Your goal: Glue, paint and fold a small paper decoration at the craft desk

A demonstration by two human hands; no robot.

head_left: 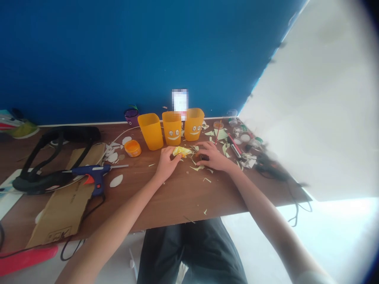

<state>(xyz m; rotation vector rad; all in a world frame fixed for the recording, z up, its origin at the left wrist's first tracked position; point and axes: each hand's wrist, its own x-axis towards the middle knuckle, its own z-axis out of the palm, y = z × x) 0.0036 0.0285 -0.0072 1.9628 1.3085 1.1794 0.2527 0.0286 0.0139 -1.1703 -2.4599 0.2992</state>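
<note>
My left hand (168, 162) is closed on a crumpled yellow piece (181, 151), perhaps paper or plastic, pinched between thumb and fingers just above the table. My right hand (214, 156) is to the right of it, palm down, its fingers apart and curved over paper scraps. Something small and dark lies under those fingertips, too hidden to name. Behind my hands stand two orange cups with stuck-on eyes and smiles, the middle cup (171, 132) and the right cup (194, 128). A plain orange cup (151, 134) leans slightly at their left.
An orange paint jar (132, 148) and a blue glue gun (97, 173) lie left, near cardboard (66, 209) and a black strapped object (44, 177). Right are a paintbrush (218, 132), a marker (236, 151), pale scraps (220, 135) and a black corded tool (271, 167). A purple cup (131, 117) stands behind.
</note>
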